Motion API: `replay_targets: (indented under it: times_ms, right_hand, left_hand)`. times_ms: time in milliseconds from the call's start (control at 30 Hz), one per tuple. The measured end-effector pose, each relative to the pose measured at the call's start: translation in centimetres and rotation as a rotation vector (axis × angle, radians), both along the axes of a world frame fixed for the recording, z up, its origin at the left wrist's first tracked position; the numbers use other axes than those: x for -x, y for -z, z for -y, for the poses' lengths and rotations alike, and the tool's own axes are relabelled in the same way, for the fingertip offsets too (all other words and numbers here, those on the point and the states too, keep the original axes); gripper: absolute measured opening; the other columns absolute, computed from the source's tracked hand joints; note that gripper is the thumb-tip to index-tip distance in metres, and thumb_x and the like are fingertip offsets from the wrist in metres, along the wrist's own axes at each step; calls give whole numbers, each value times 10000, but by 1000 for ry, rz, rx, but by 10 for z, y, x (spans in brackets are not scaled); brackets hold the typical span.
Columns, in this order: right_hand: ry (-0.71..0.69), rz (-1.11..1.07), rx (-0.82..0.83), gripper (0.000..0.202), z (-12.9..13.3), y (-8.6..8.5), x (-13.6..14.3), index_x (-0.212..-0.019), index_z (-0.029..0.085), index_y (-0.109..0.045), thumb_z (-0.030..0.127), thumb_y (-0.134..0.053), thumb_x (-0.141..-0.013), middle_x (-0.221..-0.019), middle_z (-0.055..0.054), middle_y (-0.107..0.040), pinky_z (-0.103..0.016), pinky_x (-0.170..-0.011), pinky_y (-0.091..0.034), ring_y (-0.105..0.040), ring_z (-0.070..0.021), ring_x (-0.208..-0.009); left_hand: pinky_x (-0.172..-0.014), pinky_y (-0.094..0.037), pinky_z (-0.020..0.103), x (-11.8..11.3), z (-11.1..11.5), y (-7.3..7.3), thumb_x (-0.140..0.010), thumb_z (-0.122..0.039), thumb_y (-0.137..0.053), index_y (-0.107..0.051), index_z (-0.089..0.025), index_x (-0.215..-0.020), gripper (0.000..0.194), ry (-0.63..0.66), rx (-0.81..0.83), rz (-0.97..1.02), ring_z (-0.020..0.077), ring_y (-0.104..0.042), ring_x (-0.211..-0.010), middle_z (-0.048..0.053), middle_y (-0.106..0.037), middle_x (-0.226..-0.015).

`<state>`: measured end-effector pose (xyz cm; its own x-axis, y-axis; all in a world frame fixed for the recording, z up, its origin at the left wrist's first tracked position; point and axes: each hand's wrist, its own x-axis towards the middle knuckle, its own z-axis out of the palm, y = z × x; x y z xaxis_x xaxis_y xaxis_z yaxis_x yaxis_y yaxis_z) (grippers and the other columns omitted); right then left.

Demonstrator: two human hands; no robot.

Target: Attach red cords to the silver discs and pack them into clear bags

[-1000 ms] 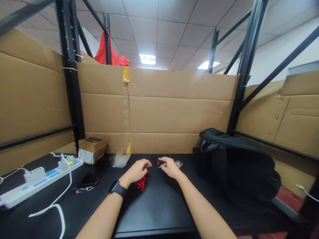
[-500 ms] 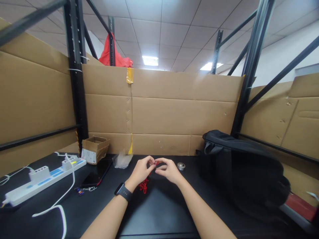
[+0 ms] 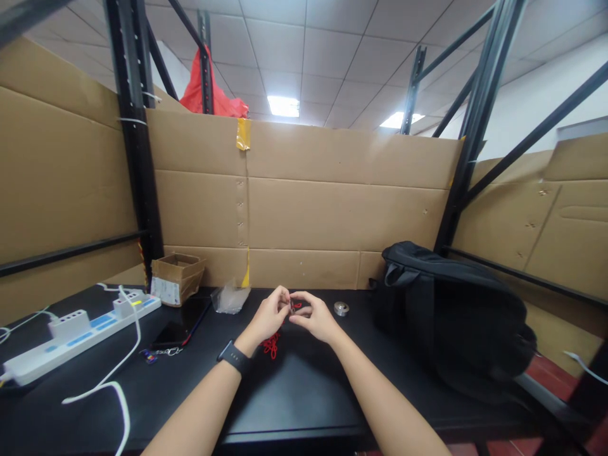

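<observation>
My left hand, with a dark watch on its wrist, is closed in a pinch above the black tabletop. My right hand meets it from the other side, thumb and fingers curved around a small object between the two hands that is too small to make out. A red cord hangs in loops below my left hand, and a bit of red also shows between my right fingers. Just right of my right hand lies a silver metal ring-shaped piece.
A black backpack fills the right side. Crumpled clear plastic, an open cardboard box, a phone, a keychain and a white power strip with cables stand left. Cardboard panels wall the back.
My view has tipped slightly downward and shifted, showing more of the table's front edge. Both hands stay together, with a small shift in the right fingers; the red cord still hangs below.
</observation>
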<state>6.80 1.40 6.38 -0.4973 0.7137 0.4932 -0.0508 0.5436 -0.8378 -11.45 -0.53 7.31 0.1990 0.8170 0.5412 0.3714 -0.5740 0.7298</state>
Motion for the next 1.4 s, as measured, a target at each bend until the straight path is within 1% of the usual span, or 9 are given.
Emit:
replay_targets:
  times_ms: [133, 233, 333, 433, 600, 733, 900, 1133, 1400]
  right_hand:
    - [54, 8, -19, 516, -5, 1, -4, -1218, 226, -587, 273, -763, -735, -1171, -71, -656, -280, -712, -552, -705, -160, -801]
    - [129, 15, -50, 504, -14, 3, -9, -1213, 218, -599, 280, -756, -738, -1158, -72, -651, -293, -732, -549, -688, -161, -818]
    - [333, 86, -175, 454, -27, 4, -23, -1168, 212, -654, 280, -761, -733, -1122, -71, -662, -333, -830, -536, -669, -178, -869]
    - [559, 234, -295, 399, -42, 4, -49, -1172, 222, -689, 300, -721, -782, -1090, -75, -675, -355, -930, -493, -651, -217, -982]
    - [789, 574, -217, 391, -64, 12, -98, -1189, 243, -700, 261, -683, -798, -1176, -81, -674, -321, -969, -453, -623, -240, -1110]
    - [827, 705, -92, 386, -73, 23, -115, -1144, 263, -710, 287, -715, -759, -1172, -65, -700, -289, -896, -475, -653, -230, -1069]
    - [812, 732, -65, 365, -76, 29, -112, -1090, 279, -719, 284, -733, -726, -1122, -47, -720, -270, -839, -479, -679, -213, -1000]
    - [808, 770, -41, 328, -74, 28, -111, -1052, 284, -719, 272, -719, -725, -1107, -43, -724, -262, -789, -473, -680, -213, -987]
    - [810, 786, -17, 289, -68, 23, -111, -1017, 287, -727, 262, -717, -728, -1075, -34, -733, -253, -757, -463, -681, -209, -964]
  left_hand:
    - [-722, -467, 241, 4, 5, -6, -880, -232, -492, -496, -220, -906, 29, -77, -31, -121, 149, -650, -774, 2, -671, -825]
    - [-720, -464, 246, 13, 3, -8, -894, -239, -484, -525, -217, -917, 53, -144, -68, -192, 153, -649, -752, 5, -674, -799]
    - [-743, -472, 257, 31, -5, -8, -889, -252, -512, -591, -202, -932, 103, -196, -107, -288, 164, -655, -772, 31, -706, -845]
    - [-762, -481, 263, 54, -12, -7, -878, -262, -537, -679, -188, -920, 166, -182, -73, -430, 176, -670, -800, 51, -738, -891]
    - [-779, -467, 253, 71, -16, -5, -867, -273, -563, -751, -203, -927, 209, -122, -18, -613, 184, -674, -850, 46, -755, -923]
    - [-785, -454, 236, 66, -15, -3, -863, -232, -547, -764, -208, -908, 223, -46, -7, -699, 171, -672, -843, 35, -758, -912]
    - [-730, -445, 225, 62, -12, -3, -850, -206, -544, -757, -202, -905, 220, -63, 22, -735, 160, -666, -798, 31, -752, -876]
    - [-706, -444, 218, 63, -9, -5, -856, -186, -509, -745, -205, -925, 247, -76, 47, -737, 153, -659, -786, 27, -746, -890]
    - [-798, -454, 239, 63, -9, -5, -867, -170, -483, -743, -218, -937, 273, -84, 22, -739, 167, -671, -879, 26, -750, -947]
